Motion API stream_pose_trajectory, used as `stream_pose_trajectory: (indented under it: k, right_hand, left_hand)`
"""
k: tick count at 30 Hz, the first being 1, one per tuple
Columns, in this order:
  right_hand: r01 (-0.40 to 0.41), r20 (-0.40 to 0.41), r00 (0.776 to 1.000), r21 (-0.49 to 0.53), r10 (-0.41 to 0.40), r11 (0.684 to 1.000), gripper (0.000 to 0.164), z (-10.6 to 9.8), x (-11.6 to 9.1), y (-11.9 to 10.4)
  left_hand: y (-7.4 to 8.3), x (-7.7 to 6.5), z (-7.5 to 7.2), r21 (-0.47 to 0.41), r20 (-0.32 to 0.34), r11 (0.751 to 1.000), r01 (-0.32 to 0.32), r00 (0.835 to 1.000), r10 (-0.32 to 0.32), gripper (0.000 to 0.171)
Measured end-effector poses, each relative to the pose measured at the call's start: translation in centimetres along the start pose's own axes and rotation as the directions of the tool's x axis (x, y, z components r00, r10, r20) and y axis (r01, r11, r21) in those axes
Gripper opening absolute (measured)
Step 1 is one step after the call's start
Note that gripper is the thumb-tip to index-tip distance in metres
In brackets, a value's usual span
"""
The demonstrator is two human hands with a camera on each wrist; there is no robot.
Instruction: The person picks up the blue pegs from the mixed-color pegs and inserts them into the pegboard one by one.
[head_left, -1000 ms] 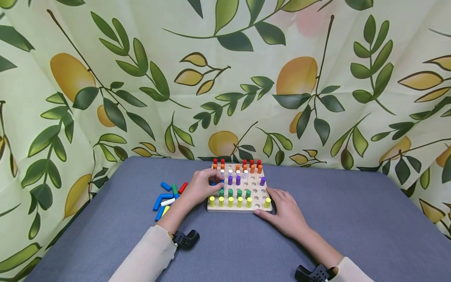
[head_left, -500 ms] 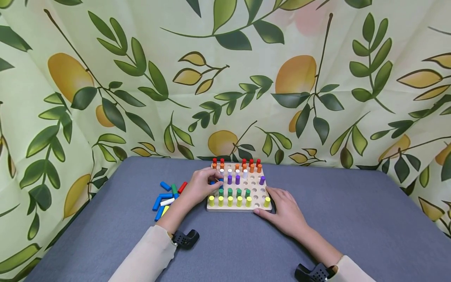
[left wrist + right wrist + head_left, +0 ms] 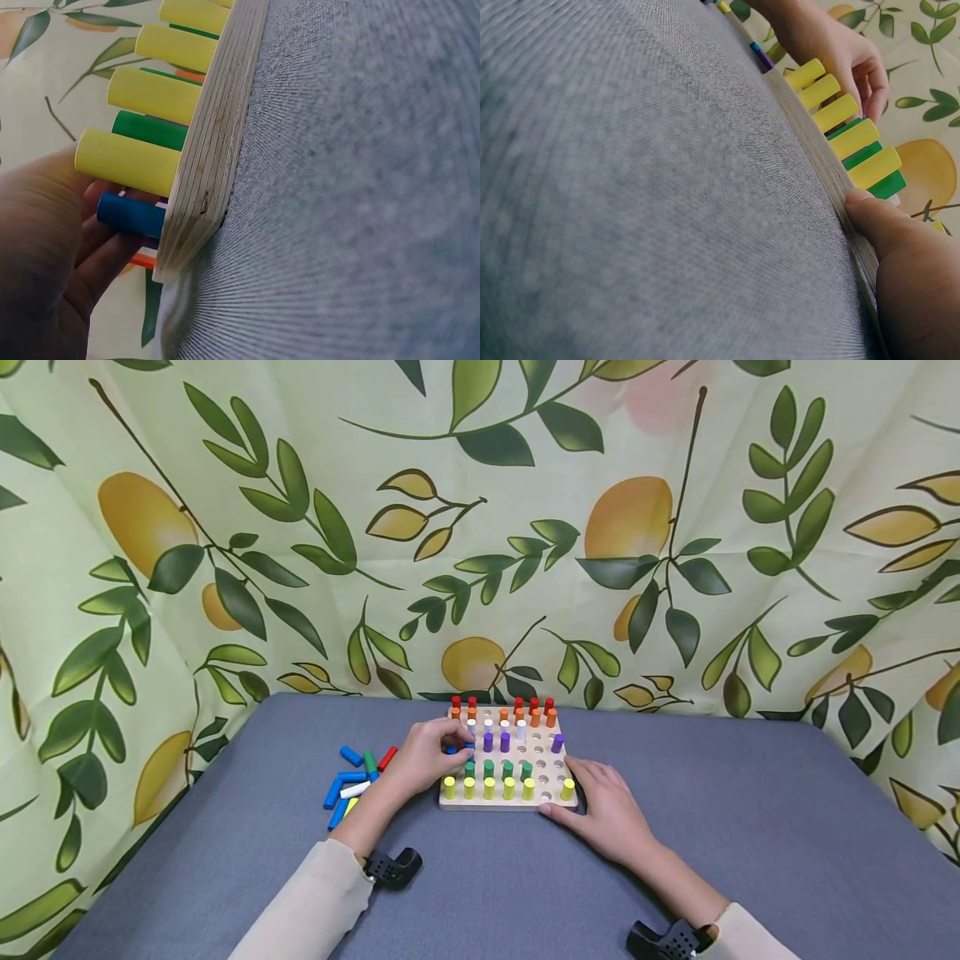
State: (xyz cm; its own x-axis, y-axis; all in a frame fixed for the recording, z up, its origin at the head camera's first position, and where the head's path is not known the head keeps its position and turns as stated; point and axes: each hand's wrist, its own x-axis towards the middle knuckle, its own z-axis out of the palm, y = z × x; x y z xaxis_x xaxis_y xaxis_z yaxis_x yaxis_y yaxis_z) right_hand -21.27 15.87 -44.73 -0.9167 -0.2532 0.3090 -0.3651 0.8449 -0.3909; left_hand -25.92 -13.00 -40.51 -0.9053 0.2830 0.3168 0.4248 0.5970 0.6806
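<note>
A wooden pegboard [image 3: 491, 806] holds rows of coloured pegs: yellow in front, then green, blue, purple, white, orange and red. My left hand [image 3: 431, 756] reaches over its left side, pinching a blue peg [image 3: 470, 755] between thumb and fingers. Another blue peg [image 3: 133, 214] stands at the board's left end, in front of the fingers in the left wrist view. My right hand [image 3: 603, 810] holds the board's near right corner. Its thumb [image 3: 874, 214] presses the near edge while the fingers lie along the right side.
Left of the board lies a loose pile of pegs, including several blue ones [image 3: 351, 756], a green peg [image 3: 371, 762], a red peg [image 3: 387, 758] and a white peg [image 3: 356, 790]. Grey cloth [image 3: 517, 893] covers the table. A leaf-patterned curtain [image 3: 480, 602] hangs behind.
My left fingertips have shifted only slightly at the blue peg, which shows a little more between them. The right hand keeps its place on the board, and the head view has moved slightly.
</note>
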Motion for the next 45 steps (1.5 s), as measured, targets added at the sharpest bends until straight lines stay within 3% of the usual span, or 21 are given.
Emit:
stream_pose_trajectory:
  k: [15, 25, 45]
  right_hand:
    - [0.006, -0.013, 1.000, 0.001, -0.006, 1.000, 0.089, -0.04, -0.04, -0.09]
    - [-0.002, -0.003, 1.000, 0.001, 0.002, 1.000, 0.090, -0.26, -0.15, -0.08]
    - [0.005, -0.005, 1.000, 0.006, -0.005, 1.000, 0.089, -0.13, -0.04, -0.13]
  left_hand:
    - [-0.19, 0.18, -0.50, -0.023, 0.046, 1.000, -0.001, 0.999, 0.002, 0.012]
    - [-0.13, 0.19, 0.06, 0.040, 0.085, 0.999, -0.001, 0.996, -0.002, 0.011]
    - [-0.06, 0.06, -0.50, 0.040, 0.114, 0.999, 0.014, 0.993, -0.018, 0.011]
